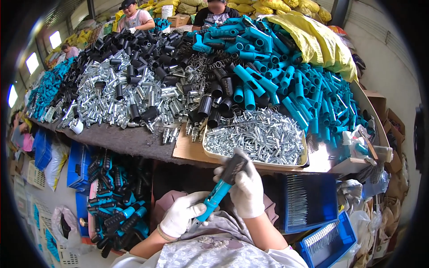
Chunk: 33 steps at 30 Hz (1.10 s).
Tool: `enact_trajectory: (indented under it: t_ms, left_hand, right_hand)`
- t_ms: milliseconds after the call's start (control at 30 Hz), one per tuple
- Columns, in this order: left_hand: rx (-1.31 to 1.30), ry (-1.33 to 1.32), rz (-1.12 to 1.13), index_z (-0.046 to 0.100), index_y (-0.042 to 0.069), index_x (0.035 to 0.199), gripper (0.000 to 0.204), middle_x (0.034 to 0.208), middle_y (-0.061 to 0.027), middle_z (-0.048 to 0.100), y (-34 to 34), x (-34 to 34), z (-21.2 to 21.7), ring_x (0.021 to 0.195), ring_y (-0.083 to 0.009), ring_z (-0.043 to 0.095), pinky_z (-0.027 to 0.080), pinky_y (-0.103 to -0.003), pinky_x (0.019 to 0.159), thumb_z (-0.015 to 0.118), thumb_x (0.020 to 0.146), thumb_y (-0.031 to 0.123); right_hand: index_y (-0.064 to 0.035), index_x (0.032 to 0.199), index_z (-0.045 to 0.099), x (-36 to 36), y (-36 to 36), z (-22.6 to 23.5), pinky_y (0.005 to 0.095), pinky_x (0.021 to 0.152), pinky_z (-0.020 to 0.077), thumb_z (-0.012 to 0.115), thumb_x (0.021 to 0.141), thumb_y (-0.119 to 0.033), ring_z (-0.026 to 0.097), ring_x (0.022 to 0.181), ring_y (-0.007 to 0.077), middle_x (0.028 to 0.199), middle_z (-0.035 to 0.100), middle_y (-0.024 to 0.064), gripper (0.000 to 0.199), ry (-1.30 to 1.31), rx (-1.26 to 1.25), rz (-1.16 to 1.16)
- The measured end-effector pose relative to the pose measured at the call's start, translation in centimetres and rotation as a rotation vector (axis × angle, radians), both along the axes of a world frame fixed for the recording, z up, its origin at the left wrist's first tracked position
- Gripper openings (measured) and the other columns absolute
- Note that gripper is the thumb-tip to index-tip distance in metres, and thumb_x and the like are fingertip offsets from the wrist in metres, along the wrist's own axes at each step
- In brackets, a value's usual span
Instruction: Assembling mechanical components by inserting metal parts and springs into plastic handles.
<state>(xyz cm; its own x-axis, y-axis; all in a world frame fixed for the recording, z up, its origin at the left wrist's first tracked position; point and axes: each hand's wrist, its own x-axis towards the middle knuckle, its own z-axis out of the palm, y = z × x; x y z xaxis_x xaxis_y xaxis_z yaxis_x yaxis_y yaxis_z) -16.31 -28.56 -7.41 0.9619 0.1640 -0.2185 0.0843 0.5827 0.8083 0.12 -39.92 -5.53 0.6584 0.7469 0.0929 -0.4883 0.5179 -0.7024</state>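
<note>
Both my gloved hands hold a teal tubular tool housing point(217, 194) with a black sleeve point(234, 168) on its upper end, tilted up to the right in front of my lap. My left hand point(181, 215) is closed round the lower teal end. My right hand point(248, 190) grips near the black sleeve, the thumb along its side and the fingers partly hidden behind it. Just beyond, a shallow tray point(306, 155) is filled with small metal pins point(268, 136). Teal housings point(254, 82) lie heaped behind the tray, with black sleeves point(204, 106) next to them.
Shiny metal parts point(111, 98) are piled on the left of the dark-covered table point(127, 144). Teal-and-black tools point(116, 201) fill a container at lower left. Blue bins point(333, 196) with thin metal rods stand at lower right. Several people point(135, 20) are across the table. A yellow sack point(317, 40) covers part of the heap.
</note>
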Motion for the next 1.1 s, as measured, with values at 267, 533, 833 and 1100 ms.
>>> enact_trajectory:
  t_ms: [267,533,833,1100]
  left_hand:
    - [0.174,0.004,0.105,0.046,-0.011,0.137,0.068,0.110,-0.0176,0.066,0.3,0.2,1.5,0.089,-0.0190,0.067,0.056,-0.028,0.071,0.068,0.095,0.037]
    - [-0.225,0.006,0.024,0.047,-0.010,0.135,0.065,0.110,-0.0172,0.062,-0.4,-0.1,-1.0,0.090,-0.0205,0.064,0.055,-0.031,0.071,0.068,0.095,0.037]
    - [0.634,-0.039,0.014,0.052,-0.004,0.131,0.088,0.095,-0.0106,0.066,-0.5,1.5,0.3,0.073,-0.0170,0.062,0.049,-0.030,0.064,0.065,0.084,0.069]
    - [0.919,-0.022,0.004,0.060,0.001,0.127,0.072,0.088,-0.0132,0.071,-1.6,2.4,1.5,0.080,-0.0200,0.071,0.054,-0.032,0.075,0.073,0.085,0.058]
  right_hand:
    - [-0.0016,0.122,0.065,3.9,-2.9,3.3,0.0337,0.094,0.0496,0.069,0.087,-0.016,0.065,0.103,0.0265,0.112,0.067,0.0132,0.037,-1.110,-0.487,-0.083]
    - [-0.0018,0.128,0.062,2.5,-1.8,1.8,0.0402,0.104,0.0462,0.063,0.090,-0.018,0.060,0.120,0.0350,0.127,0.063,0.0190,0.041,-1.234,-0.391,-0.094]
    - [-0.0034,0.121,0.061,1.1,-2.6,1.8,0.0445,0.093,0.0493,0.066,0.090,-0.026,0.062,0.105,0.0365,0.115,0.063,0.0157,0.038,-1.455,-0.281,-0.126]
    - [-0.0034,0.092,0.071,15.9,-10.6,2.7,0.0377,0.077,0.0534,0.068,0.082,-0.002,0.067,0.084,0.0322,0.091,0.070,0.0135,0.011,-1.326,-0.760,-0.996]
